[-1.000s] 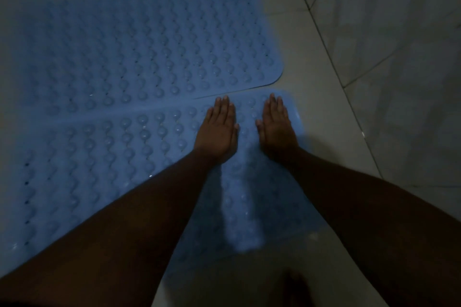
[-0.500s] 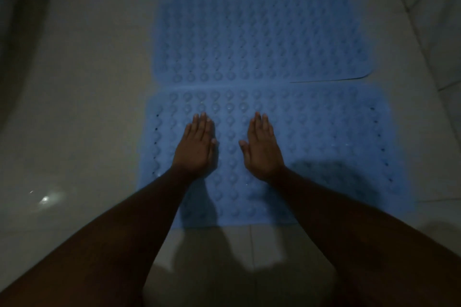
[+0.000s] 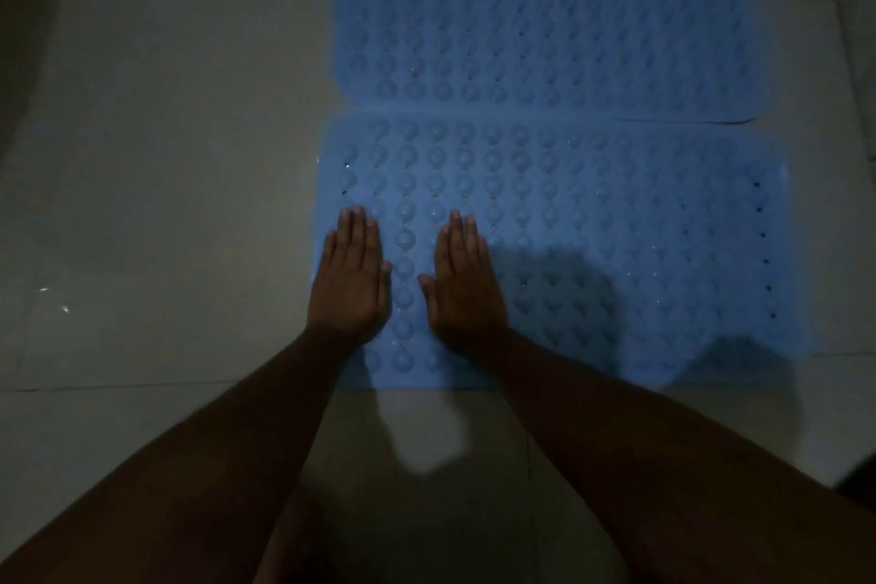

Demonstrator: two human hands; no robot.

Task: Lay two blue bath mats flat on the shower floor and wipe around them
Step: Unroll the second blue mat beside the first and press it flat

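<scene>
Two blue bath mats with rows of round bumps lie flat on the pale tiled floor, one behind the other, long edges meeting. The near mat point(image 3: 616, 213) spans the middle of the view; the far mat point(image 3: 545, 14) runs off the top. My left hand point(image 3: 351, 280) presses flat on the near mat's left end, fingers straight, close to its left edge. My right hand point(image 3: 467, 285) lies flat beside it, a little further in. Neither hand holds anything.
Pale floor tiles point(image 3: 166, 157) stretch to the left of the mats, with a grout line crossing near the mat's front edge. A darker wall or edge rises at the far left. Small wet glints show on the left tile.
Both hands have slid leftward along the near mat, from its right end to its left end, staying flat. The view has followed them left.
</scene>
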